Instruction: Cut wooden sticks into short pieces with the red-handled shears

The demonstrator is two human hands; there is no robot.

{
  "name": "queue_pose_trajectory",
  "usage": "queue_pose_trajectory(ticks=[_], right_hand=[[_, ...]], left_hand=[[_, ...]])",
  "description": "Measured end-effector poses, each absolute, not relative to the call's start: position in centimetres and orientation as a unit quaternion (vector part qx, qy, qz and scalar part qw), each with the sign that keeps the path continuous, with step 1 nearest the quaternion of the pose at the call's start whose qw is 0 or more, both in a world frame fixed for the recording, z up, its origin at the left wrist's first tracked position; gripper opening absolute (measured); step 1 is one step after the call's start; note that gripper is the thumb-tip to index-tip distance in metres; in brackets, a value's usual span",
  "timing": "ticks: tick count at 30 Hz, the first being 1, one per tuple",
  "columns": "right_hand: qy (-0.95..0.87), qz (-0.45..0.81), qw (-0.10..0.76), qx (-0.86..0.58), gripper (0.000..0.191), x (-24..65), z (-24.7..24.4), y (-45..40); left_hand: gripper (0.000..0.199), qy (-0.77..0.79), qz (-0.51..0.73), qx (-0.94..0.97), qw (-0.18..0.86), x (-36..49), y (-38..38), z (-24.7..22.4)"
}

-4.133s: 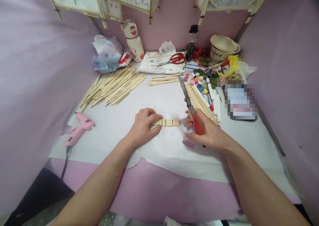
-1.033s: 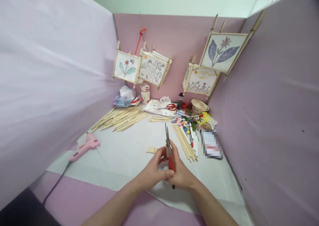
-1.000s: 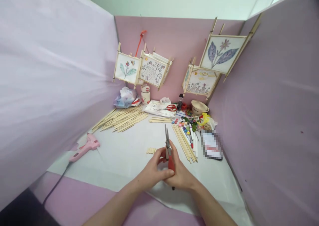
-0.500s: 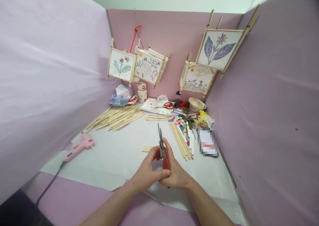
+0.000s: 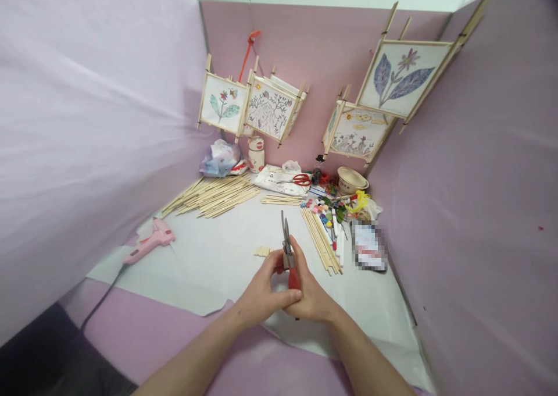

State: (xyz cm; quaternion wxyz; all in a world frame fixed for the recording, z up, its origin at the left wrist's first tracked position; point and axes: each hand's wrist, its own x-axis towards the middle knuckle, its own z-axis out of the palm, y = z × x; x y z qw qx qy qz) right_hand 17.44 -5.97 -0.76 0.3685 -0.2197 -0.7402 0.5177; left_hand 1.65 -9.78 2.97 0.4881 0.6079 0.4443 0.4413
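Pruning shears (image 5: 293, 277) with red handles and grey blades are held upright over the white table covering, blades pointing away from me. My right hand (image 5: 314, 299) is wrapped around the red handles. My left hand (image 5: 261, 291) grips the same shears from the other side, its thumb across the handle and its fingers near the pivot. The blades are slightly apart at the tips. Just beyond my left hand lies a small row of short cut sticks (image 5: 262, 250). To the right of the shears rests a bundle of long wooden sticks (image 5: 321, 242).
A pink glue gun (image 5: 152, 242) with a cord lies at left. Behind are a large pile of sticks (image 5: 213, 195), red-handled scissors (image 5: 300, 179) on a white packet, and a bowl (image 5: 352, 181). A phone (image 5: 369, 246) lies right. Framed drawings (image 5: 270, 108) hang at the back.
The camera view has shifted, so the scene sits slightly higher and further right. Both hands keep nearly the same hold on the pruning shears.
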Motion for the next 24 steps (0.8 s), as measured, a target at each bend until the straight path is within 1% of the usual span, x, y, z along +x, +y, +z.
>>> queue_pose_trajectory(ticks=[3, 7, 9, 11, 13, 16, 17, 19, 20, 22, 24], right_hand=[[-0.740, 0.516, 0.373, -0.218, 0.125, 17.3, -0.6, -6.2], [-0.744, 0.500, 0.377, -0.234, 0.127, 17.5, 0.2, -6.5], [-0.752, 0.472, 0.384, -0.255, 0.126, 17.8, 0.6, -6.4], [-0.747, 0.433, 0.418, -0.283, 0.119, 18.4, 0.9, -5.9], [-0.719, 0.393, 0.482, -0.310, 0.105, 19.1, 1.1, -5.1], [-0.657, 0.352, 0.575, -0.336, 0.082, 20.3, 1.0, -3.7], [-0.640, 0.348, 0.595, -0.339, 0.077, 20.7, 0.9, -3.3], [-0.616, 0.349, 0.617, -0.342, 0.068, 21.2, 0.8, -2.8], [-0.609, 0.352, 0.623, -0.344, 0.065, 21.4, 0.8, -2.6], [-0.602, 0.354, 0.624, -0.350, 0.061, 21.6, 0.7, -2.4], [-0.602, 0.353, 0.618, -0.361, 0.060, 21.8, 0.7, -2.4]], left_hand=[[0.063, 0.450, 0.451, 0.622, 0.456, 1.9, -9.9, 3.0], [0.078, 0.460, 0.474, 0.652, 0.373, 1.6, -9.0, 3.7], [0.077, 0.468, 0.480, 0.670, 0.319, 0.5, -7.5, 4.7], [0.072, 0.501, 0.468, 0.686, 0.242, -1.4, -4.7, 6.1], [0.078, 0.543, 0.427, 0.707, 0.154, -3.8, -0.7, 7.5], [0.079, 0.591, 0.306, 0.745, 0.034, -7.0, 6.2, 8.8], [0.083, 0.612, 0.259, 0.747, 0.007, -7.7, 8.5, 9.0], [0.085, 0.636, 0.174, 0.750, -0.046, -8.6, 12.6, 8.8], [0.087, 0.639, 0.138, 0.755, -0.060, -8.7, 14.4, 8.6], [0.092, 0.636, 0.076, 0.766, -0.055, -8.7, 17.7, 8.0], [0.096, 0.643, 0.054, 0.763, -0.043, -8.4, 20.5, 7.3]])
